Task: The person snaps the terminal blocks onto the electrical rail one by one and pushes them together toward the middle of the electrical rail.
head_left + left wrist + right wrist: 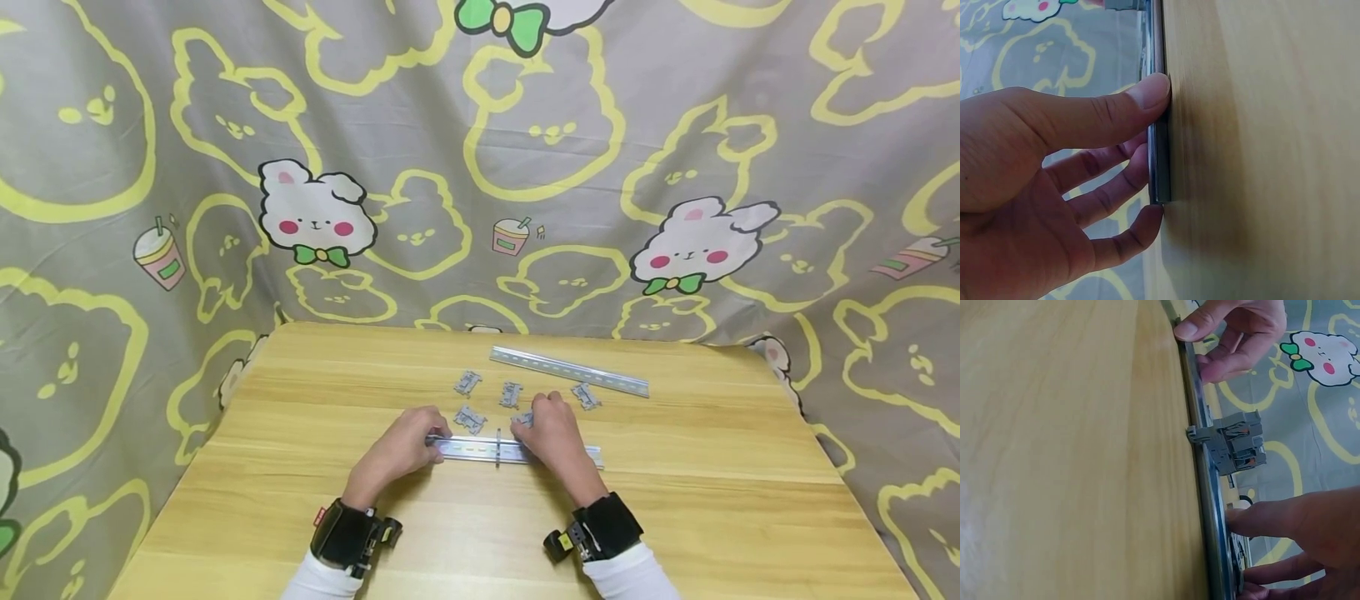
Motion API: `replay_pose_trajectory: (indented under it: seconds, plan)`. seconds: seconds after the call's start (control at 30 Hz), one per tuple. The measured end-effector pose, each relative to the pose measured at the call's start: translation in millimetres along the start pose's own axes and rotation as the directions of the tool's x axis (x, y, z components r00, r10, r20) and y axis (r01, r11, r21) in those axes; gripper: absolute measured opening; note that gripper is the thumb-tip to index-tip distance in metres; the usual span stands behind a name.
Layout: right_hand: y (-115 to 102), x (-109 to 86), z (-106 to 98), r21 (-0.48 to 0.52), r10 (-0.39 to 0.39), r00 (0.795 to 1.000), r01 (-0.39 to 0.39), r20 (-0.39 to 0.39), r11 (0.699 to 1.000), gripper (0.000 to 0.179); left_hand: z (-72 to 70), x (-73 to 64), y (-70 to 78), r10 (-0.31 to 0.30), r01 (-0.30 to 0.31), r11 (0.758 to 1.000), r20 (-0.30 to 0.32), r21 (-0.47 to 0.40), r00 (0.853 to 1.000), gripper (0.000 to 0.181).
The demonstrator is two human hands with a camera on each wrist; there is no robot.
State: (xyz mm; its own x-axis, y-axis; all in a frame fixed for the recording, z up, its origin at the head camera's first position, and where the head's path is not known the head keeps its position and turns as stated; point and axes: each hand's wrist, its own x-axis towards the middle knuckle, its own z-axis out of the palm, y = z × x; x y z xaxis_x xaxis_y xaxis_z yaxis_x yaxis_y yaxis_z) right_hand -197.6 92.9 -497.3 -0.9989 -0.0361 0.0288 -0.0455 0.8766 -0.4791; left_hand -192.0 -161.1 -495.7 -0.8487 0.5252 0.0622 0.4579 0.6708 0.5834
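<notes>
A slotted metal DIN rail (468,450) lies across the table in front of me. My left hand (405,443) grips its left end, the thumb on the near edge in the left wrist view and the fingers (1107,194) on the far side. One grey terminal block (1235,444) stands upright on the rail, between the two hands. My right hand (557,437) reaches over the rail, thumb and fingers around another grey terminal block (522,419) just behind it. In the right wrist view that block is mostly hidden by the rail and fingers.
Several loose grey terminal blocks (511,394) lie flat behind the rail. Farther back, a second DIN rail (570,372) lies slanted on the wooden table (315,375). A patterned curtain (420,142) hangs around the table's back and sides.
</notes>
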Motion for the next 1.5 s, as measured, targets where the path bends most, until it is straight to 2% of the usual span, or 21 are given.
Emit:
replay_pose_trajectory:
  seconds: [0.27, 0.37, 0.6, 0.7, 0.87, 0.97, 1.2, 1.5]
  plan:
    - [10.8, -7.9, -9.7, 0.072, -0.066, 0.996, 0.07, -0.057, 0.995, 0.049, 2.5, -1.2, -1.4, 0.003, -0.003, 1.0, 0.004, -0.01, 1.0, 0.027]
    - [17.7, -13.3, -18.6, 0.091, -0.093, 0.992, 0.101, -0.09, 0.991, 0.053, 2.9, -1.5, -1.7, 0.003, -0.003, 1.0, 0.004, -0.007, 1.0, 0.027]
    - [35.2, -24.7, -44.6, 0.079, -0.08, 0.99, 0.089, -0.114, 0.993, 0.057, 3.6, -0.5, -2.2, 0.002, -0.002, 1.0, 0.01, -0.007, 1.0, 0.027]
    - [45.5, -29.6, -51.9, 0.083, -0.126, 0.986, 0.135, -0.114, 0.987, 0.056, 4.6, -0.3, -2.8, -0.001, 0.001, 1.0, 0.018, -0.004, 1.0, 0.027]
    - [68.5, -36.3, -59.2, 0.12, -0.247, 0.965, 0.257, -0.092, 0.959, 0.05, 5.4, -0.1, -3.2, -0.004, 0.004, 1.0, 0.023, 0.0, 1.0, 0.027]
    - [83.6, -40.4, -63.1, 0.162, -0.292, 0.954, 0.3, -0.072, 0.94, 0.048, 5.3, 0.2, -2.6, -0.002, 0.002, 1.0, 0.026, -0.002, 1.0, 0.027]
    - [111.0, -46.5, -71.8, 0.246, -0.311, 0.95, 0.306, -0.021, 0.92, 0.053, 3.0, -0.7, -0.9, -0.008, 0.007, 1.0, 0.03, 0.009, 1.0, 0.028]
    - [125.9, -48.3, -85.4, 0.323, -0.297, 0.954, 0.265, 0.051, 0.908, 0.051, 0.7, 0.1, -0.8, 0.008, -0.008, 1.0, 0.023, 0.015, 1.0, 0.027]
